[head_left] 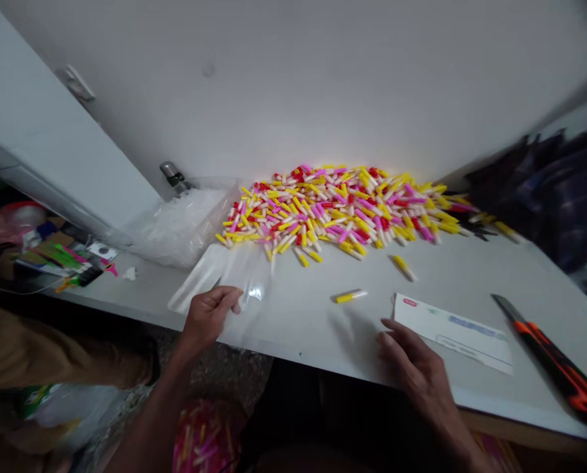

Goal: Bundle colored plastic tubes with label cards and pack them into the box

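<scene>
My left hand (209,316) grips the lower edge of a clear plastic bag (229,289) lying flat on a white table (293,315). My right hand (412,358) rests at the table's front edge with its fingers apart, holding nothing. It is nearest to a white printed envelope or card (454,333). A large heap of small plastic tubes (333,210) in yellow, pink, red and white lies beyond both hands. Two loose tubes (350,296) (402,267) lie apart from the heap, in front of it.
A utility knife (557,358) with an orange and black handle lies at the right. Crumpled clear plastic (180,226) sits left of the heap, against a white wall. Dark cloth (534,197) bulks at the right. Assorted small items (52,256) crowd the left. A bag of tubes (207,437) sits below the table.
</scene>
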`<control>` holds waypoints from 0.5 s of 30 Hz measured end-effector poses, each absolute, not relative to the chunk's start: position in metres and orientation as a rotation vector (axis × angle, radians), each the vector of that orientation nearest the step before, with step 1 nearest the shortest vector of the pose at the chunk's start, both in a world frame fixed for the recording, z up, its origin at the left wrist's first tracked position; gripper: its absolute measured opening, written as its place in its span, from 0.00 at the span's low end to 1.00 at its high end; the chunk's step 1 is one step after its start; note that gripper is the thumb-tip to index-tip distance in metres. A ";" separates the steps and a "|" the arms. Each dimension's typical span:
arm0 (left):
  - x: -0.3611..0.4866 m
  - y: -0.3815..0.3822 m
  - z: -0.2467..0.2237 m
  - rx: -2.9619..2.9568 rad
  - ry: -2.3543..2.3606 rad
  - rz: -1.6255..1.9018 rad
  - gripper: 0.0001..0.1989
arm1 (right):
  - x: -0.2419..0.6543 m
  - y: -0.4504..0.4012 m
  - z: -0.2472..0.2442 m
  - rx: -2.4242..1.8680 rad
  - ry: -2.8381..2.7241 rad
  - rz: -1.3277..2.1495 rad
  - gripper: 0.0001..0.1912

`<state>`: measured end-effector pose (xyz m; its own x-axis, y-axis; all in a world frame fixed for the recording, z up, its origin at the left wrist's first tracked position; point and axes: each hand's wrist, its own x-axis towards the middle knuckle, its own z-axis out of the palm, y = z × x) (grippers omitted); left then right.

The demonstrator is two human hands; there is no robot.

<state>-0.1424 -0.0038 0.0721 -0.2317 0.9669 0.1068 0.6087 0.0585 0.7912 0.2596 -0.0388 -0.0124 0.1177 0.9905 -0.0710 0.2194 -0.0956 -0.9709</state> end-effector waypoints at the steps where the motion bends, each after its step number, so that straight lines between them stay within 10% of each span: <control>1: -0.130 -0.007 0.074 1.604 1.795 0.957 0.19 | 0.251 -0.036 -0.002 -1.411 -1.164 1.197 0.31; 5: -0.089 -0.010 0.066 1.647 1.514 0.637 0.23 | 0.219 -0.018 0.025 -1.125 -1.035 1.517 0.36; 8: -0.077 -0.004 0.053 1.685 1.391 0.389 0.25 | 0.210 -0.003 0.023 -1.107 -1.052 1.623 0.23; 15: -0.055 0.007 0.040 2.295 1.948 0.413 0.19 | 0.203 0.001 0.000 -1.592 -1.339 1.220 0.10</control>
<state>-0.0550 0.0071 0.0398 0.1432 0.9799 0.1391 0.9519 -0.1748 0.2517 0.2029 0.0009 0.0002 0.0157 0.9770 -0.2125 0.3021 -0.2072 -0.9305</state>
